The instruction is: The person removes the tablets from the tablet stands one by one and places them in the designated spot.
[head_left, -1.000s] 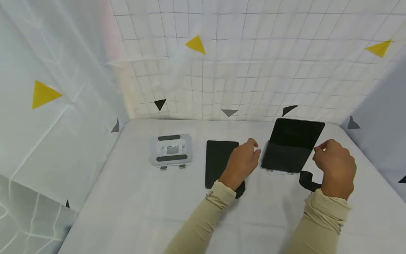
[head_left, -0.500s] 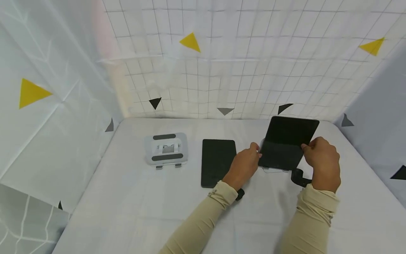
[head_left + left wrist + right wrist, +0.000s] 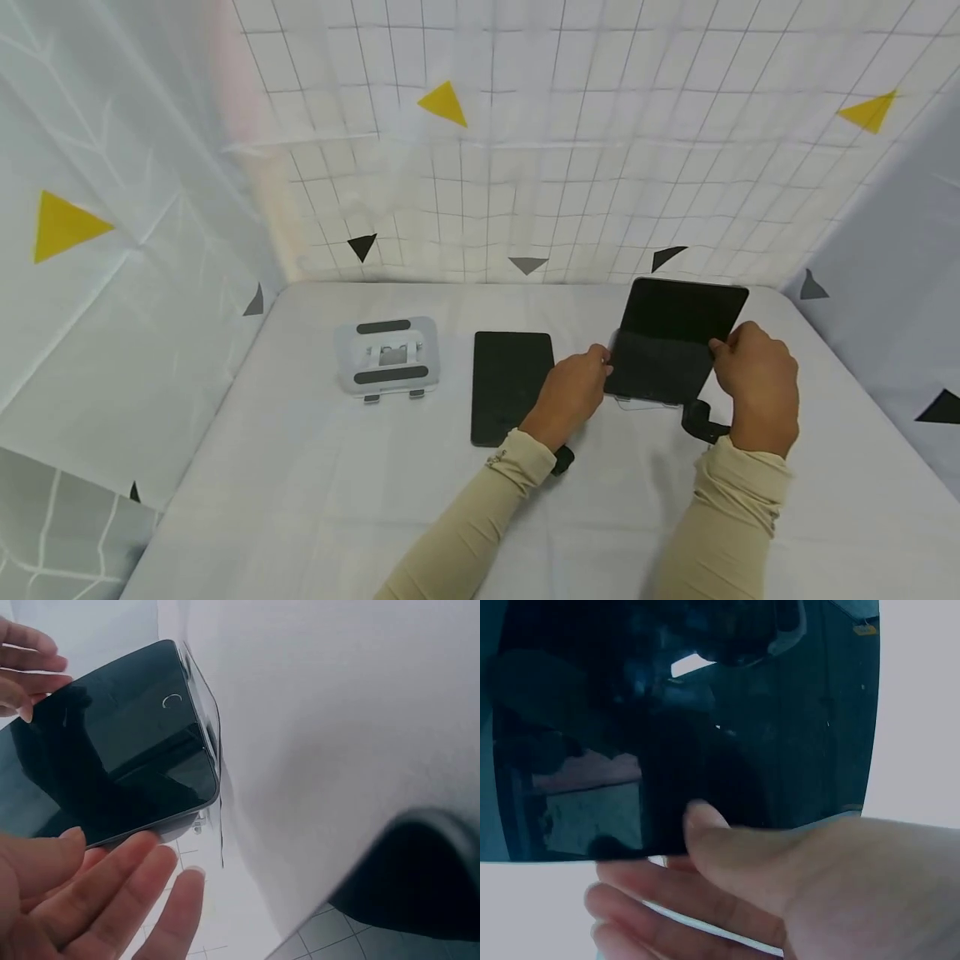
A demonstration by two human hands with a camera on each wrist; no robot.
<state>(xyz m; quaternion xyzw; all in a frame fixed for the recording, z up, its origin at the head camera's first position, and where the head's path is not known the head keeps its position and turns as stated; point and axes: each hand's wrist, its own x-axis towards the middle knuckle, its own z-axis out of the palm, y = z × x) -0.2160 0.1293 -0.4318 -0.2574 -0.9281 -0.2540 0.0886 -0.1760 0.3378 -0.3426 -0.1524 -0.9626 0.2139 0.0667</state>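
A black tablet point(image 3: 663, 350) leans back, propped up at the right of the table, with a light-coloured stand partly showing behind its lower edge. My left hand point(image 3: 573, 387) pinches its left edge, thumb in front and fingers behind. At the opposite edge my right hand point(image 3: 757, 379) grips it, the thumb lying on the screen point(image 3: 780, 735) and the other fingers behind. The left wrist view shows the tablet's home-button ring point(image 3: 172, 700) near its lower end. A second dark tablet point(image 3: 510, 387) lies flat beside my left hand, its lower corner hidden by my wrist.
A pale folded stand point(image 3: 390, 400) with two dark pads lies flat on the left of the white table point(image 3: 360, 517). A gridded white sheet point(image 3: 525, 200) hangs behind the table. Black wrist-camera parts point(image 3: 701, 422) stick out below the propped tablet.
Both hands have closed in on the propped tablet and now hold its side edges; the right hand moved left to reach it. The head view has shifted slightly.
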